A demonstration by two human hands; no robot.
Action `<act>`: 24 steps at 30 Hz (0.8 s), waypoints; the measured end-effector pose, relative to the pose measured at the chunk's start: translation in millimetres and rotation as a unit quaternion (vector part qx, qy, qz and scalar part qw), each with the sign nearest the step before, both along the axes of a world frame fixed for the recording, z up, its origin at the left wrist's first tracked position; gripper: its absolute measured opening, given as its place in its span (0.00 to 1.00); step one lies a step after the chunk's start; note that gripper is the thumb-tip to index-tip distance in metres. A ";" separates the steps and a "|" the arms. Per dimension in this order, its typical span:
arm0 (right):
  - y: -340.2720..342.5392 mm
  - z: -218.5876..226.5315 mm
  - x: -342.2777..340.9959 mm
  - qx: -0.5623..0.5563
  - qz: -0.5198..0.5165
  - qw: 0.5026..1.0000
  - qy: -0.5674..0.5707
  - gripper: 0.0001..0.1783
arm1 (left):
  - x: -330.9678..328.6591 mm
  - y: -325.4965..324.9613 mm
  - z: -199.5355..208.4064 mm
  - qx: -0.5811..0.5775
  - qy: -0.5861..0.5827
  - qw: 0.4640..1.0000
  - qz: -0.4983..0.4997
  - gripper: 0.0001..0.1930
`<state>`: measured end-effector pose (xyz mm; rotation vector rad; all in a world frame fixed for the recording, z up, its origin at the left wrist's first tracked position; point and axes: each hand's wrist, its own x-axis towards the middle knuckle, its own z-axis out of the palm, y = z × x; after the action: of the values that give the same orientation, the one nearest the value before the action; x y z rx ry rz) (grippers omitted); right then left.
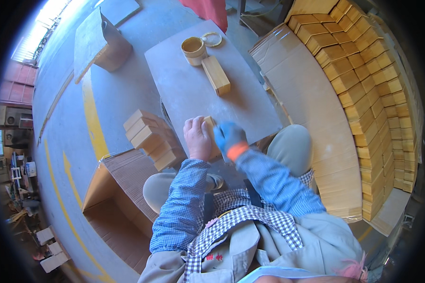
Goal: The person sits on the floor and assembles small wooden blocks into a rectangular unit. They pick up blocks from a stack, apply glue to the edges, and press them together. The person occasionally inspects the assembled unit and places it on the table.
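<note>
My bare left hand (197,138) is closed around the left side of a wooden block (210,123), held at the near edge of a low board-topped table (174,75). Against the block's right side is my right hand (229,137), in a blue glove with an orange cuff. Its fingers are curled, and whatever may be under them is hidden. Farther up the tabletop lies another wooden block (216,76). It rests beside an open round tin (193,50) with yellowish-brown contents. The tin's lid (212,39) lies just behind it.
Light wooden blocks (156,140) are stacked left of the table. An open cardboard box (120,207) stands near my left knee. On the right, a large carton (311,118) holds many stacked yellowish blocks (359,89). A bent board-like piece (104,47) stands far left.
</note>
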<state>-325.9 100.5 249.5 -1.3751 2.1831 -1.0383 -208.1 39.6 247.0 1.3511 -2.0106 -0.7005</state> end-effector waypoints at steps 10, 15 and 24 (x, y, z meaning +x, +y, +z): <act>39.8 2.1 -9.5 0.132 0.039 0.988 -0.075 0.10 | -7.4 3.2 3.3 0.032 -0.010 0.999 0.043 0.11; -11.2 -9.9 -15.2 0.091 0.032 0.992 -0.081 0.11 | -6.7 1.1 4.7 0.022 -0.014 0.999 0.029 0.11; 53.5 -22.2 -20.9 0.112 0.035 0.958 -0.261 0.13 | -10.1 1.1 4.3 0.048 -0.007 0.997 0.063 0.11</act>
<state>-346.8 154.1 227.2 -0.9378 1.7810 -0.9582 -218.2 40.7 251.3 1.5279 -1.9054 -0.7393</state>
